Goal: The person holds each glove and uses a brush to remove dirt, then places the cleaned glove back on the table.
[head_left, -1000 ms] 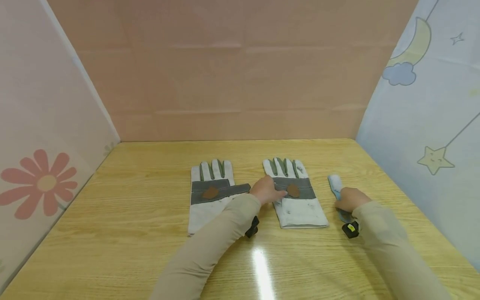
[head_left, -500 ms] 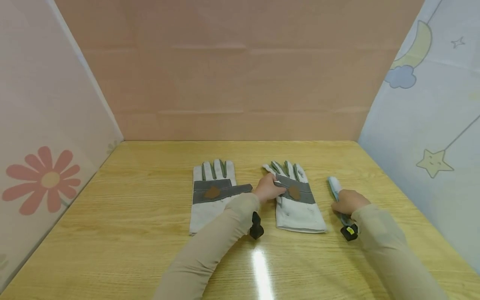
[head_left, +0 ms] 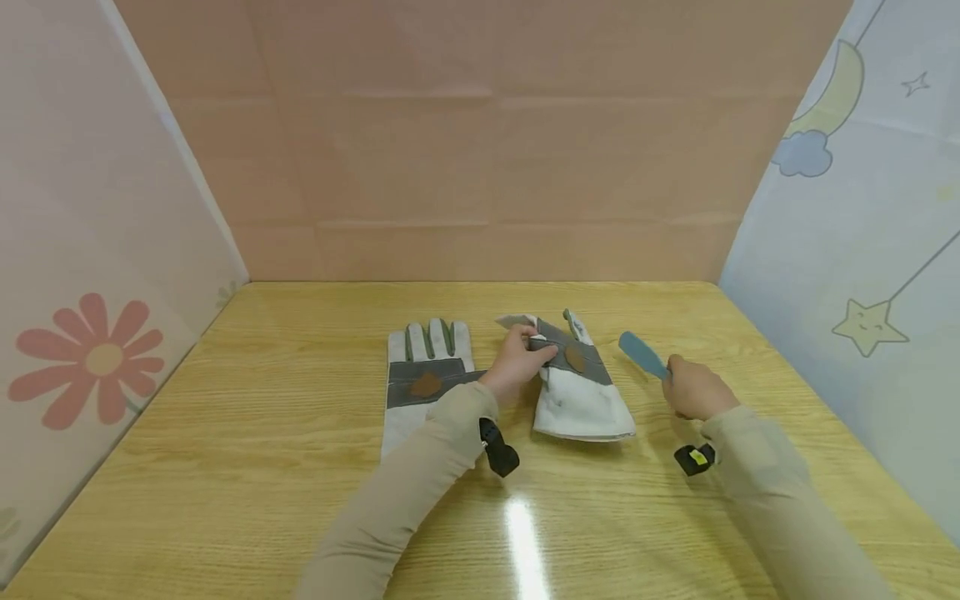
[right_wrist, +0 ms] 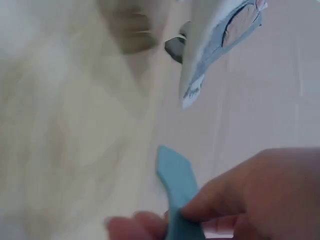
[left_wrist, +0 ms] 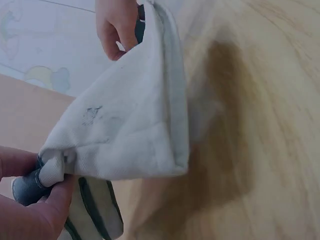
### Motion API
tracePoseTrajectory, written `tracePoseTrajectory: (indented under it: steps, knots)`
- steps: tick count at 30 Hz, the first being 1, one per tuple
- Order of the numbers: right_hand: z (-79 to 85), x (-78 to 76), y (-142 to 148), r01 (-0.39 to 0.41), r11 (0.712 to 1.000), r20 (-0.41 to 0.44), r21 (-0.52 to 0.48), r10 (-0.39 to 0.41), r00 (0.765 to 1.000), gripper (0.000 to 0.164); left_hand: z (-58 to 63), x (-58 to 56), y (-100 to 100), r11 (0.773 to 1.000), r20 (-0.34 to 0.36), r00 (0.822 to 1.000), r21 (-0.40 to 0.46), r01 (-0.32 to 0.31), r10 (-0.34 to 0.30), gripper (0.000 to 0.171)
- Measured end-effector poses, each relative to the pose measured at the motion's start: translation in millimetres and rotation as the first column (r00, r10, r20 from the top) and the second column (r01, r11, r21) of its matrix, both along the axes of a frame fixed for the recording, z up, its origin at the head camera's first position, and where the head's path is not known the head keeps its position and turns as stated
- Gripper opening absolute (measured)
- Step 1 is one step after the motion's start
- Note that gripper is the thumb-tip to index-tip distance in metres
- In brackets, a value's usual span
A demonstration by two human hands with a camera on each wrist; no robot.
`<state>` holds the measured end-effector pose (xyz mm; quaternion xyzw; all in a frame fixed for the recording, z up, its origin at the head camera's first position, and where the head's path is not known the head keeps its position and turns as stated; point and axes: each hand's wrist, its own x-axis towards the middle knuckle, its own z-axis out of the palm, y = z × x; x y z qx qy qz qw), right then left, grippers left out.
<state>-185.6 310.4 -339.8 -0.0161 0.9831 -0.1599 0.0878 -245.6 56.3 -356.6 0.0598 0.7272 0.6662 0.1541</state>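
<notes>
My left hand (head_left: 516, 367) pinches a white-and-grey work glove (head_left: 583, 404) by its thumb side and holds it tilted up off the table. Its brown spot faces up, and dark smudges mark the cuff in the left wrist view, where finger and thumb (left_wrist: 52, 205) grip the fabric. To the right of that glove, my right hand (head_left: 697, 390) grips a blue-handled brush (head_left: 641, 353) by the handle. The brush's blue back (right_wrist: 175, 172) faces the camera, hiding the white bristles. A second matching glove (head_left: 426, 367) lies flat at left, partly under my left forearm.
The wood-grain table (head_left: 262, 417) meets a plain pinkish-brown back panel (head_left: 480, 167). Patterned side panels stand at left and right, one with a red flower (head_left: 101, 360), the other with a yellow star (head_left: 868, 327). Both wrists carry small black devices.
My left hand has raised the right-hand glove off the table and drawn it leftward, its fingers folding over. My right hand has lifted the brush and turned it so its head points left.
</notes>
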Motion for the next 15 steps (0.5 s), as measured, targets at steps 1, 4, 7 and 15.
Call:
tracePoseTrajectory:
  steps: [1,4,7,15]
  knots:
    - [3.6,0.0,-3,-0.01,1.0,-0.036,-0.007,0.01,0.999,0.028,3.3,0.9,-3,1.0,0.003,1.0,0.028,-0.009,0.009,0.04]
    - [14.6,0.7,-14,-0.047,0.999,-0.153,-0.015,0.044,0.987,0.024,12.8,2.3,-11,0.994,0.006,0.999,0.105,-0.032,0.031,0.043]
    - [23.9,1.7,-26,-0.062,0.997,-0.259,-0.035,0.051,0.965,0.027,19.5,2.0,-18,0.989,0.016,0.998,0.132,-0.065,0.064,0.05]
    - [35.3,8.8,-60,-0.141,0.977,-0.467,-0.157,0.052,0.883,0.026,25.6,1.8,-32,0.972,0.042,0.993,0.204,-0.118,0.112,0.048]
